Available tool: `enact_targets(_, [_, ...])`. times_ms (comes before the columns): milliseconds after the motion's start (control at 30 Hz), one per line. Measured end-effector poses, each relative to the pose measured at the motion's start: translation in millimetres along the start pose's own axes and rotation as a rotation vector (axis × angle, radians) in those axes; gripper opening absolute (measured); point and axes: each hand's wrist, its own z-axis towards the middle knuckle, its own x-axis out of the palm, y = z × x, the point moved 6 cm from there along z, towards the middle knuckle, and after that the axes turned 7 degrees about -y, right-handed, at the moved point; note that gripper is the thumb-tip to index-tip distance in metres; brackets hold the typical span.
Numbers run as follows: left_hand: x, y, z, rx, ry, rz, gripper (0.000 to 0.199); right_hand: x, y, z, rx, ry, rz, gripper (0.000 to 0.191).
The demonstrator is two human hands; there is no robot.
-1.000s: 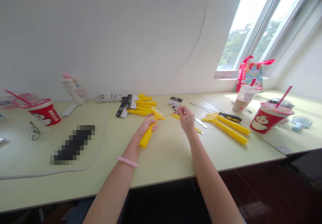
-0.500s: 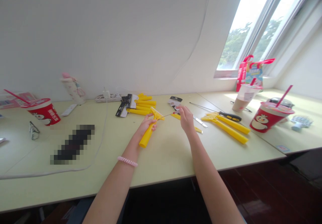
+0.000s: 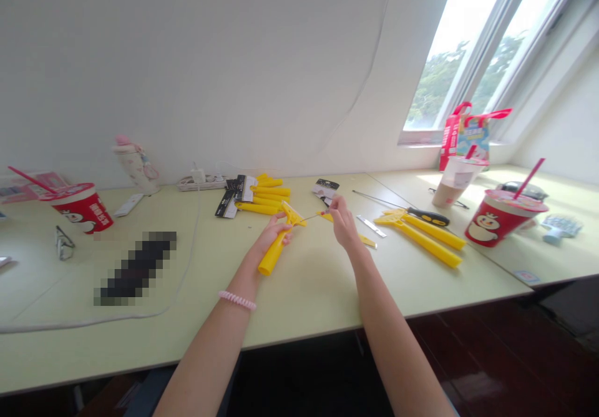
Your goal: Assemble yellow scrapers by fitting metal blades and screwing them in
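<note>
My left hand (image 3: 274, 233) grips a yellow plastic scraper (image 3: 272, 253) by its handle, with the wide head pointing up and to the right. My right hand (image 3: 342, 222) pinches a thin metal rod (image 3: 313, 215) between its fingertips. The rod's far end reaches toward the scraper head (image 3: 291, 214), close to it or touching; I cannot tell which. A flat yellow piece (image 3: 362, 239) lies on the table, partly hidden under my right hand.
Several yellow scrapers (image 3: 264, 196) and black cards lie in a pile at the back. To the right are more yellow scrapers (image 3: 421, 240), a black-and-yellow screwdriver (image 3: 428, 217) and a metal strip (image 3: 371, 226). Red paper cups (image 3: 83, 208) stand at both ends of the pale table (image 3: 304, 292).
My right hand has shifted slightly down and to the left, with the rod still pinched. My left hand and the scraper have barely moved.
</note>
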Motion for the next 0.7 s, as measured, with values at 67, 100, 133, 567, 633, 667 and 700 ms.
enact_targets(67, [1.2, -1.3, -1.5, 0.01, 0.007, 0.002, 0.053, 1.2, 2.3, 0.3, -0.031, 0.002, 0.023, 0.01])
enact_targets(100, [2.4, -2.3, -2.6, 0.018, 0.016, 0.004, 0.054, 1.1, 3.6, 0.5, -0.047, -0.007, 0.037, 0.011])
enact_targets(133, [3.7, -3.4, -3.9, 0.027, 0.026, 0.006, 0.054, 0.4, 4.6, 0.6, -0.059, -0.02, 0.05, 0.014])
enact_targets(567, [4.3, -3.8, -5.3, 0.031, 0.035, 0.012, 0.058, -4.5, 3.0, 3.9, -0.144, -0.095, -0.026, 0.026])
enact_targets(633, [5.2, -4.3, -5.7, 0.028, 0.041, 0.003, 0.058, -6.0, 7.4, 3.6, -0.192, -0.123, 0.018, 0.024])
enact_targets(667, [5.7, -4.6, -6.0, 0.027, 0.043, 0.001, 0.058, -6.5, 8.3, 3.3, -0.193, -0.133, 0.037, 0.023])
enact_targets(700, [6.0, -4.9, -6.3, 0.027, 0.044, 0.0, 0.057, -6.7, 8.5, 2.9, -0.183, -0.142, 0.051, 0.023])
